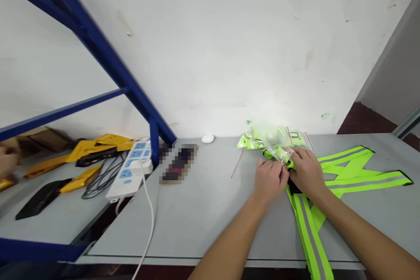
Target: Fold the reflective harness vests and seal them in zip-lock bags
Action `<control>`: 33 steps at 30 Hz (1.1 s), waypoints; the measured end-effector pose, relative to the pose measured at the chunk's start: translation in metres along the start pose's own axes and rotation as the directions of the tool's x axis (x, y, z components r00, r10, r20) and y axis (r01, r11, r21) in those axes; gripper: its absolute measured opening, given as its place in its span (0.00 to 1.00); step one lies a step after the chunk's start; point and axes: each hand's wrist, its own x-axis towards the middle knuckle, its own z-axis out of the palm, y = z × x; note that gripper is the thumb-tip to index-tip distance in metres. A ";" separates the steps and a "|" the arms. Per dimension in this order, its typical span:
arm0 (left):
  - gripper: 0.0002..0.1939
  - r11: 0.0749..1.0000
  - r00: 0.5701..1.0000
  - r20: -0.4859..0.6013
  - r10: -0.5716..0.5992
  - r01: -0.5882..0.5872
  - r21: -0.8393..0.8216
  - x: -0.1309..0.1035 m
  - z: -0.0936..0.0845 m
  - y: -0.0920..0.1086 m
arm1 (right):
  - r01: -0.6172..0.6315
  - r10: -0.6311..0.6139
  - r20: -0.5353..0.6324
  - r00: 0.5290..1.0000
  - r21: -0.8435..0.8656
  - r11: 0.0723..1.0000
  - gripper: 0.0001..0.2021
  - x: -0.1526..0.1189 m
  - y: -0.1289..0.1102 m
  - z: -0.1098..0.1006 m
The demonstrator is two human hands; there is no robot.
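Note:
Both hands are closed at the edge of a clear plastic zip bag (pixel 280 153) with neon-yellow reflective strap inside. My left hand (pixel 271 179) pinches the bag's near edge from the left. On the other side my right hand (pixel 305 170) grips it, fingers curled and partly hidden. Beneath and beside the hands lie loose neon-yellow reflective straps (pixel 357 170) with grey stripes and black ends, one hanging over the table's front edge. More bagged reflective straps (pixel 251 141) rest behind the hands, against the wall.
A white power strip (pixel 129 170) with a white cable (pixel 151 210) stands left beside a blue metal frame (pixel 131 92). A white oval object (pixel 208 139) sits near the wall. Yellow packets (pixel 83 177) cover the neighbouring table, where another person's hand (pixel 8 159) shows.

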 end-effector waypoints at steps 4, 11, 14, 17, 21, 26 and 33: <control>0.12 0.978 0.997 0.082 0.011 0.006 -0.208 0.002 -0.007 -0.004 | -0.085 0.081 0.051 0.995 0.090 0.992 0.22 0.002 0.001 -0.003; 0.05 0.615 0.887 0.280 -0.368 0.458 -0.641 0.002 -0.002 -0.016 | -0.110 0.080 0.157 0.984 0.191 0.975 0.19 0.001 0.003 -0.005; 0.08 0.546 0.866 0.321 -0.384 0.493 -0.677 0.003 0.000 -0.014 | -0.085 0.051 0.178 0.983 0.189 0.978 0.19 -0.001 0.005 -0.004; 0.09 0.559 0.856 0.290 -0.428 0.503 -0.659 0.003 -0.001 -0.013 | -0.069 0.019 0.234 0.972 0.209 0.976 0.20 0.000 0.006 -0.005; 0.09 0.576 0.841 0.273 -0.467 0.523 -0.629 0.002 -0.001 -0.014 | -0.038 -0.042 0.313 0.949 0.246 0.969 0.21 0.002 0.005 -0.009; 0.07 0.711 0.825 0.086 -0.559 0.530 -0.463 -0.001 0.006 -0.006 | -0.036 -0.082 0.381 0.921 0.293 0.956 0.22 0.001 -0.001 -0.009; 0.10 0.742 0.808 -0.057 -0.586 0.507 -0.439 -0.003 0.014 0.000 | -0.069 -0.108 0.377 0.920 0.426 0.902 0.20 -0.001 -0.002 -0.008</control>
